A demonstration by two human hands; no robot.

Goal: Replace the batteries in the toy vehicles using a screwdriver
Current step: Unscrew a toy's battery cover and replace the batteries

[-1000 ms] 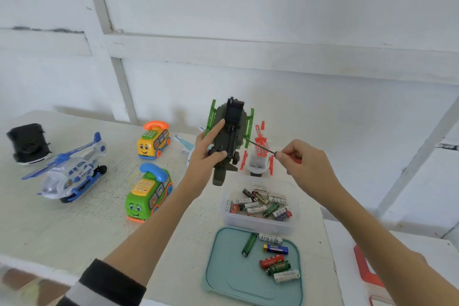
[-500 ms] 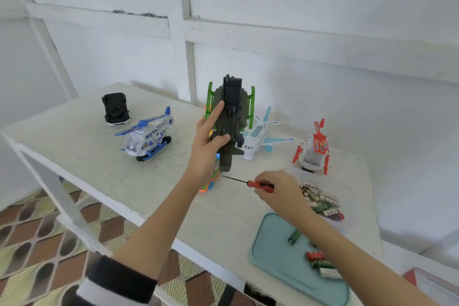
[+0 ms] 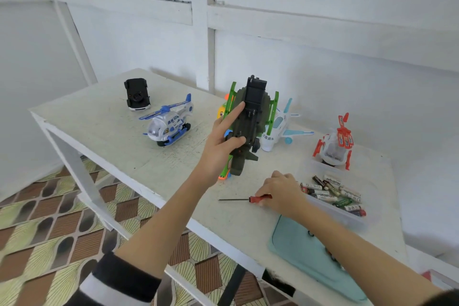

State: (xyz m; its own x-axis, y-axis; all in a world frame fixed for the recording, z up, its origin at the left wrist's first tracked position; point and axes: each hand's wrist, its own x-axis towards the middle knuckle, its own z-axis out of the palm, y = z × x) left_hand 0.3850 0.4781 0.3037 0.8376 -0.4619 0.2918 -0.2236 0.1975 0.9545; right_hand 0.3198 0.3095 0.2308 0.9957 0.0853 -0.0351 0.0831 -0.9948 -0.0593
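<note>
Toy helicopter: dark green toy helicopter (image 3: 250, 119) with bright green skids is being held up in the air above the white table (image 3: 104, 117), underside facing the camera, nose end down.
Left hand: left hand (image 3: 222, 141) is gripping the green helicopter from its left side, thumb curling across the lower belly, index finger lying straight along the body.
Right hand: right hand (image 3: 280, 194) is resting low on the table, right of and below the green helicopter, fingers curling round the red handle of the screwdriver (image 3: 246, 199).
Screwdriver: lying flat on the table, thin dark shaft pointing left, below the green helicopter.
Batteries: loose batteries (image 3: 332, 194) are sitting in a clear plastic tub (image 3: 347, 218), right of the right hand.
Lid: teal lid (image 3: 293, 243) is lying below the tub, partly under the right forearm.
Other toys: blue-white helicopter (image 3: 169, 122) and black toy car (image 3: 136, 94) left of the green helicopter; white toy plane (image 3: 275, 126) just behind it; red-white helicopter (image 3: 335, 144) to its right.
</note>
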